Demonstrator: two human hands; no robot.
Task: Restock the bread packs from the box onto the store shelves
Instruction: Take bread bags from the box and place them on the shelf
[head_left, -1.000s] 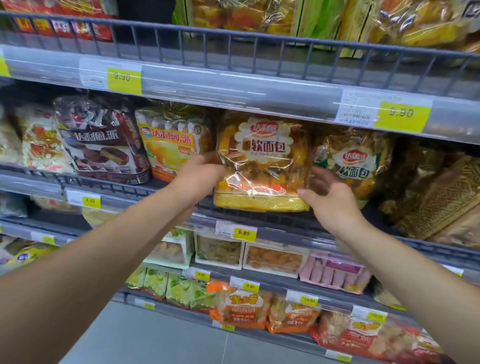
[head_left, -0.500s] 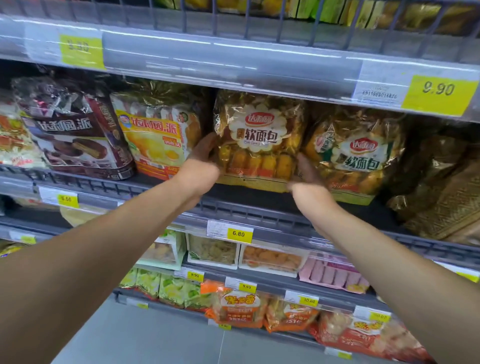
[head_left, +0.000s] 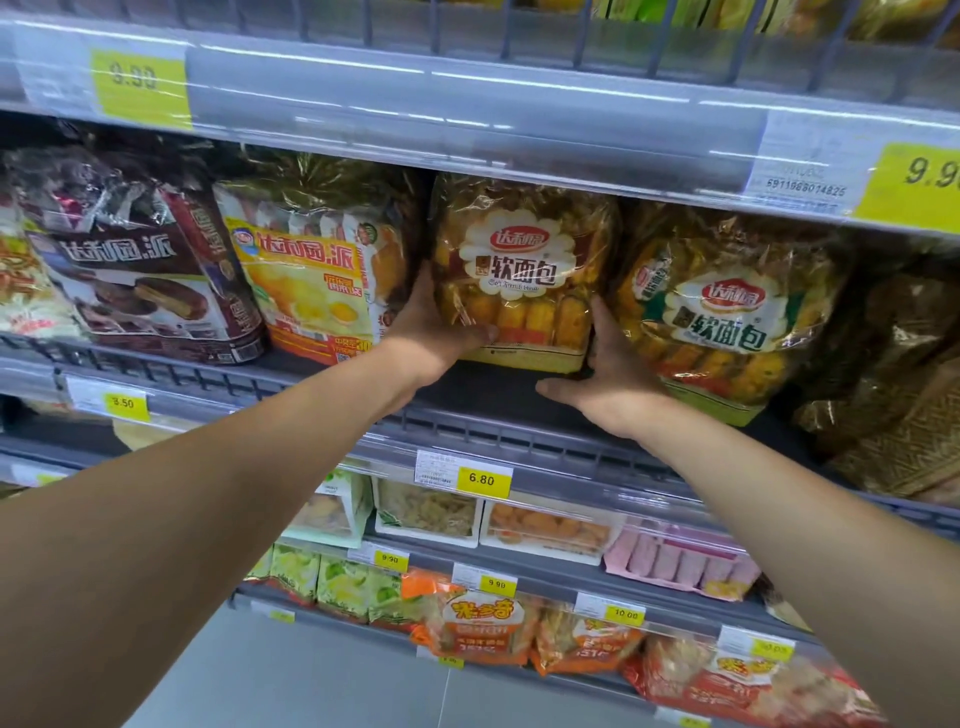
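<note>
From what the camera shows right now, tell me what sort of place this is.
Most likely a grocery store snack aisle. Tiered grey shelves carry yellow price tags, and sealed goods stand in rows, such as the soft bread pack that both hands are setting in place.

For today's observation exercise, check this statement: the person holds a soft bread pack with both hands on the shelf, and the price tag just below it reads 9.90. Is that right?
Not quite. The head view shows both the left hand and the right hand on the soft bread pack on the shelf, but the price tag just below it reads 6.80, not 9.90.
</note>
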